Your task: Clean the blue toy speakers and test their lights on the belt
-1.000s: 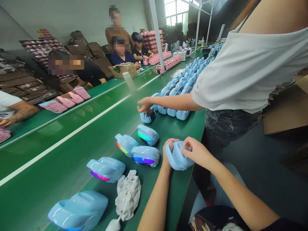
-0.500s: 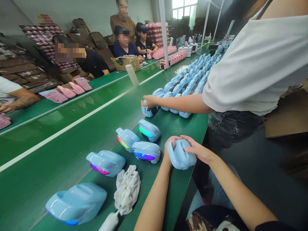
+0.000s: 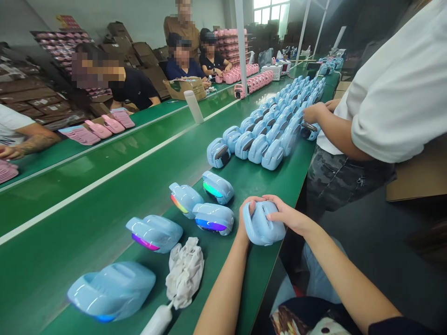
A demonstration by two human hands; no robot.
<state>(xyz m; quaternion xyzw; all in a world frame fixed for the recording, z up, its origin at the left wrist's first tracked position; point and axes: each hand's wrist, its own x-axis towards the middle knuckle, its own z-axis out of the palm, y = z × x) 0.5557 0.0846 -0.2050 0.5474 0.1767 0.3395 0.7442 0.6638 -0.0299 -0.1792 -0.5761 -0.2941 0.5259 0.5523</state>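
Between my two hands is a light blue rounded device point(image 3: 264, 226) with a handle loop, held above the green table's near edge. My left hand point(image 3: 246, 215) wraps its left side, the thumb through the loop. My right hand point(image 3: 286, 216) grips the right side, a thumb or finger lying on the surface by a small slot. To the left, several like blue devices point(image 3: 213, 218) stand with glowing coloured strips. A crumpled white cloth point(image 3: 185, 273) lies nearer, touching a white bottle point(image 3: 159, 321).
Rows of blue devices point(image 3: 258, 149) fill the table further off. A person in a white top point(image 3: 394, 93) stands at the right, hands at the rows. Across the green belt point(image 3: 104, 177), people sit by pink devices point(image 3: 256, 83) and a cardboard box point(image 3: 185, 88).
The person in white has drawn an arm back from the front left device in the rows to their right side. My hands and the held device have barely moved.
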